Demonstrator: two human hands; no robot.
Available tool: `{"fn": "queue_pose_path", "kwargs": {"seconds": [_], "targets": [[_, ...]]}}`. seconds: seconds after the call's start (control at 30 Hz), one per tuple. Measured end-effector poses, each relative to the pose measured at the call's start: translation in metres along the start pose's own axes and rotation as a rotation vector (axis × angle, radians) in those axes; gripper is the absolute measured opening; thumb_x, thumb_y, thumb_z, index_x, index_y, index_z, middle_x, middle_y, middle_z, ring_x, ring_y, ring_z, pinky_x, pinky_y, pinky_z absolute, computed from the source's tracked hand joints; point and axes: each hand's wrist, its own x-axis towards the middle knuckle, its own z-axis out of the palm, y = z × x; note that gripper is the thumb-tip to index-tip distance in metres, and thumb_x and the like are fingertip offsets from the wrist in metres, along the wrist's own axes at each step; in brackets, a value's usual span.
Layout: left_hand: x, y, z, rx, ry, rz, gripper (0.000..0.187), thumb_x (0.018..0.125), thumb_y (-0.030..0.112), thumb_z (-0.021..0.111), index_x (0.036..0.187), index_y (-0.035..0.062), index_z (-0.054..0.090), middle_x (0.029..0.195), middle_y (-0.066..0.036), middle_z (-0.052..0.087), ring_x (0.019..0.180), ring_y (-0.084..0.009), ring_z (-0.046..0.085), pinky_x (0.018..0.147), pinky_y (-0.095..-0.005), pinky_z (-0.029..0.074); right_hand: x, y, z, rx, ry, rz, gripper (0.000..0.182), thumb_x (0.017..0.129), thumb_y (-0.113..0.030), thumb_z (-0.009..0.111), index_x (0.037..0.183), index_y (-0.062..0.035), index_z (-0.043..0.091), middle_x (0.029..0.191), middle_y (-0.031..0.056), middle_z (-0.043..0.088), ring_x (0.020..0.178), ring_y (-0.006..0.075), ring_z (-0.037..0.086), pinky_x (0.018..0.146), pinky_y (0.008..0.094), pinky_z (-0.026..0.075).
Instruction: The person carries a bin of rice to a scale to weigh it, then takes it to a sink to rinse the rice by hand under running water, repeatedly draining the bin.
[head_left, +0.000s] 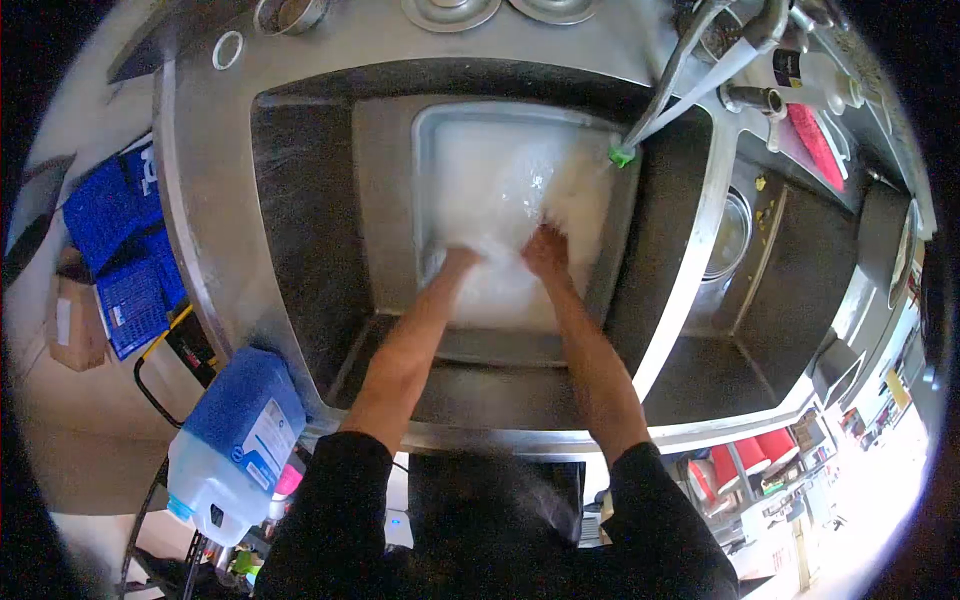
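Observation:
A rectangular grey tub stands in the large metal sink, filled with cloudy, whitish liquid. My left hand reaches into the left part of the liquid, its fingers hidden under the surface. To its right, my right hand is partly in the liquid, blurred, with its fingers not clear. Whether either hand holds anything cannot be made out. A faucet pipe with a green tip hangs over the tub's upper right corner.
Right of the divider, a second basin holds a round metal container. Metal lids lie on the back ledge. A large blue-and-white jug stands at the lower left, near blue crates. A pink cloth lies at the upper right.

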Motion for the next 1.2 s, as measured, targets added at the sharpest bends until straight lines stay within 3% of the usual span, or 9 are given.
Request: {"fn": "queue_pose_path", "kwargs": {"seconds": [0.07,0.1,0.37,0.57,0.8,0.97,1.03,1.1,1.2], "targets": [[0.017,0.002,-0.031,0.065,-0.04,-0.048,0.05,0.087,0.038,0.048,0.123,0.0034,0.05,0.109,-0.015,0.056,0.104,-0.0301,0.053,0.088,-0.0436,0.042,0.009,0.007,-0.03,0.153,-0.38,-0.068,0.034,0.081,-0.026,0.048,0.099,0.0026,0.056,0.102,0.0212,0.06,0.091,0.0361,0.059,0.082,0.0453,0.047],[0.021,0.007,-0.046,0.114,-0.038,-0.065,0.051,0.087,0.039,0.048,0.123,0.0031,0.05,0.11,-0.016,0.056,0.105,-0.0308,0.053,0.089,-0.044,0.042,0.023,0.02,-0.03,0.233,-0.458,-0.086,0.034,0.082,-0.026,0.048,0.101,0.0024,0.055,0.103,0.0209,0.059,0.092,0.0359,0.059,0.082,0.0451,0.047],[0.029,0.059,-0.099,0.314,-0.117,-0.208,0.059,0.086,0.049,0.046,0.121,0.0014,0.051,0.12,-0.02,0.053,0.112,-0.0369,0.05,0.093,-0.0467,0.04,0.098,0.042,-0.048,0.704,-0.448,0.036,0.038,0.084,-0.025,0.048,0.11,0.0014,0.046,0.113,0.0185,0.051,0.101,0.0335,0.053,0.087,0.0434,0.043],[-0.004,-0.002,-0.027,0.02,-0.104,-0.313,0.062,0.087,0.05,0.044,0.126,0.0015,0.044,0.127,-0.02,0.045,0.117,-0.0354,0.043,0.098,-0.045,0.034,0.027,0.082,-0.038,0.809,-0.61,0.204,0.043,0.085,-0.025,0.048,0.118,0.0007,0.039,0.121,0.0167,0.045,0.107,0.0317,0.048,0.091,0.0421,0.04],[-0.071,-0.06,0.083,-0.653,-0.159,-0.556,0.066,0.089,0.051,0.042,0.132,0.0018,0.034,0.135,-0.019,0.034,0.124,-0.0322,0.033,0.103,-0.0421,0.027,-0.102,0.092,0.027,1.076,-0.452,0.663,0.05,0.087,-0.025,0.049,0.126,-0.0002,0.032,0.13,0.0145,0.038,0.115,0.0297,0.043,0.096,0.0407,0.037],[-0.114,0.001,0.109,-1.379,-0.024,-0.639,0.069,0.089,0.051,0.041,0.136,0.0021,0.026,0.141,-0.018,0.026,0.129,-0.03,0.027,0.106,-0.04,0.022,-0.156,0.044,0.048,1.382,-0.311,0.714,0.055,0.089,-0.025,0.049,0.133,-0.0008,0.026,0.136,0.013,0.033,0.12,0.0282,0.04,0.099,0.0396,0.035],[-0.123,0.039,0.109,-1.385,0.135,-0.61,0.071,0.09,0.051,0.04,0.138,0.0022,0.023,0.143,-0.017,0.023,0.131,-0.0291,0.024,0.108,-0.0392,0.02,-0.171,0.024,0.046,1.477,-0.298,0.663,0.058,0.089,-0.025,0.049,0.135,-0.0011,0.024,0.138,0.0124,0.031,0.122,0.0276,0.038,0.1,0.0392,0.034],[-0.125,0.067,0.097,-1.11,0.322,-0.524,0.072,0.09,0.052,0.04,0.14,0.0023,0.02,0.145,-0.017,0.02,0.133,-0.0282,0.021,0.109,-0.0384,0.018,-0.172,0.011,0.037,1.583,-0.287,0.55,0.06,0.09,-0.025,0.049,0.138,-0.0013,0.022,0.141,0.0118,0.029,0.124,0.027,0.037,0.101,0.0388,0.033],[-0.125,0.091,0.028,-0.89,0.357,-0.338,0.073,0.091,0.051,0.038,0.141,0.0026,0.019,0.147,-0.017,0.017,0.136,-0.0279,0.018,0.111,-0.0376,0.014,-0.129,0.006,0.004,1.894,-0.093,0.327,0.064,0.091,-0.025,0.049,0.141,-0.0017,0.018,0.145,0.0109,0.026,0.127,0.0261,0.035,0.103,0.0382,0.031]]}}
